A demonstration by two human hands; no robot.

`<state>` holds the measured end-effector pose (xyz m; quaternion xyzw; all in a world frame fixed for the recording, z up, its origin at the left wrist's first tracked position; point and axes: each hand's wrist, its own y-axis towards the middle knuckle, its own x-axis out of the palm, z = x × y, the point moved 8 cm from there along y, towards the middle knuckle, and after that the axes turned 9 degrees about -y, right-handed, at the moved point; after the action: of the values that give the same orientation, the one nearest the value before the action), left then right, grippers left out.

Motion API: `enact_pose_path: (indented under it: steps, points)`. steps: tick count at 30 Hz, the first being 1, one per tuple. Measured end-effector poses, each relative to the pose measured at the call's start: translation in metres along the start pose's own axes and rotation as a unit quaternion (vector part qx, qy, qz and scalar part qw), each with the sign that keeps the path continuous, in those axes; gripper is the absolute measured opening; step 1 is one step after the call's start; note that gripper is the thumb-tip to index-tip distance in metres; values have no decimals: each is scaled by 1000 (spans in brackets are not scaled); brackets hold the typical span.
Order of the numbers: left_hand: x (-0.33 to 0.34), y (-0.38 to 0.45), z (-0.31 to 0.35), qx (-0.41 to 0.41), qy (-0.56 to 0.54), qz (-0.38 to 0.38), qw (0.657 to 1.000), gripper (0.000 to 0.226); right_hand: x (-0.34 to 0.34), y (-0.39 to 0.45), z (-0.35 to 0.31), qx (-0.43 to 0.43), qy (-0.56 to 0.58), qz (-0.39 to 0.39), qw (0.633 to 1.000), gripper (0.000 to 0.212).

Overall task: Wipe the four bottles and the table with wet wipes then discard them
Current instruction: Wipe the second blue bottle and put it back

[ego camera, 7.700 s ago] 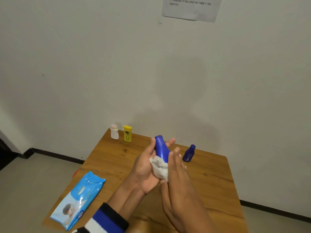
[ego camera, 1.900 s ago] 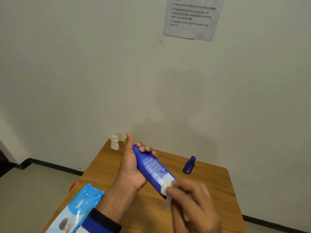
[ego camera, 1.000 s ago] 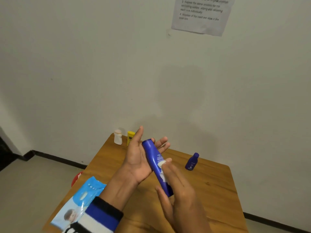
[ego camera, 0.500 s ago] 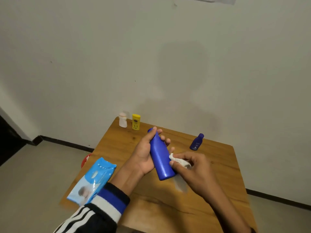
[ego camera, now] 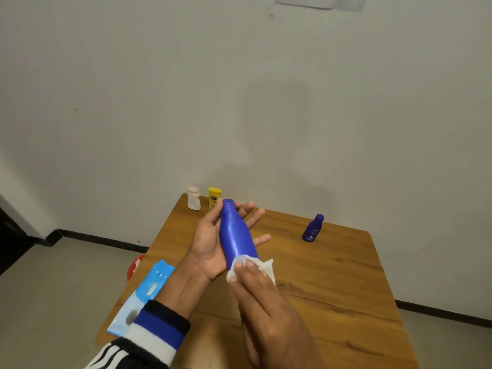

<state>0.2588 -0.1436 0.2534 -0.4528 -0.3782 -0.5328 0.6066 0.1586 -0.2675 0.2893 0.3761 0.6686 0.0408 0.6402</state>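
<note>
Your view runs left to right across the wooden table (ego camera: 332, 283). At 8 o'clock, the wet wipes pack (ego camera: 143, 294) lies flat at the table's left edge. At 11 o'clock, the white bottle (ego camera: 193, 197) and the yellow bottle (ego camera: 213, 196) stand upright, just beside each other. At centre, your left hand (ego camera: 210, 243) cradles the large blue bottle (ego camera: 237, 233) in an open palm, fingers spread, cap pointing to 12 o'clock. Your right hand (ego camera: 269, 310) presses the white wipe (ego camera: 255, 265) flat against the bottle's base. At 2 o'clock, the small dark blue bottle (ego camera: 312, 228) stands upright, well apart.
</note>
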Motion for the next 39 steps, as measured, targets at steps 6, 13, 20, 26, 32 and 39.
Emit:
enact_pose_path:
  steps: [6, 13, 20, 26, 32, 39]
  points:
    - [0, -13, -17, -43, -23, 10, 999, 45, -6, 27, 2, 5, 42, 9, 999, 36]
    - [4, -41, -32, -52, 37, -29, 998, 84, -24, 80, 20, 111, 45, 57, 991, 25]
    - [-12, -45, 10, 54, -22, 68, 996, 66, 19, 56, -25, 64, -9, -14, 998, 44]
    - [-35, -48, 58, 144, -6, 137, 980, 29, 12, 33, -14, 51, 128, 8, 990, 41]
    - [-10, -51, -13, -5, -1, 100, 995, 61, -18, 83, 12, 113, 100, 59, 987, 29]
    - [-22, -39, 7, 14, -75, 112, 991, 80, 3, 54, 5, 98, 83, 21, 991, 39]
